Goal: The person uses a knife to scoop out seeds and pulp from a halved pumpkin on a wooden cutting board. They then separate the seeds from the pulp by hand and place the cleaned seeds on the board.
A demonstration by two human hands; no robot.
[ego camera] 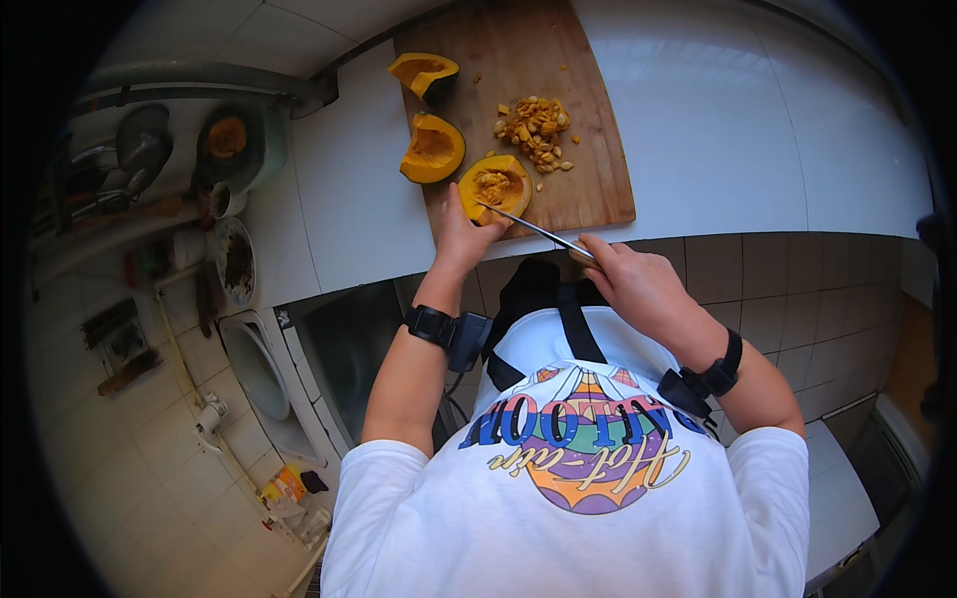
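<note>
My left hand (465,228) grips a pumpkin piece (518,173) at the near end of a wooden cutting board (591,176). Seeds and stringy pulp (490,182) still sit in its hollow. In my right hand (635,280) is a knife (534,228), held by its handle, its blade slanting left so that the tip is at the piece's hollow. Beyond that piece lie a scooped pumpkin wedge (434,149) and another cut wedge (424,73), both with dark green rind. A heap of seeds and pulp (537,127) rests on the board's right half.
White countertop (703,134) borders the board on both sides. To the left are a pale green container (273,146) with an orange piece (226,137) inside, a cup (226,200), a patterned dish (235,261) of dark scraps, and a white basin (258,366). Hanging utensils (142,142) line the wall.
</note>
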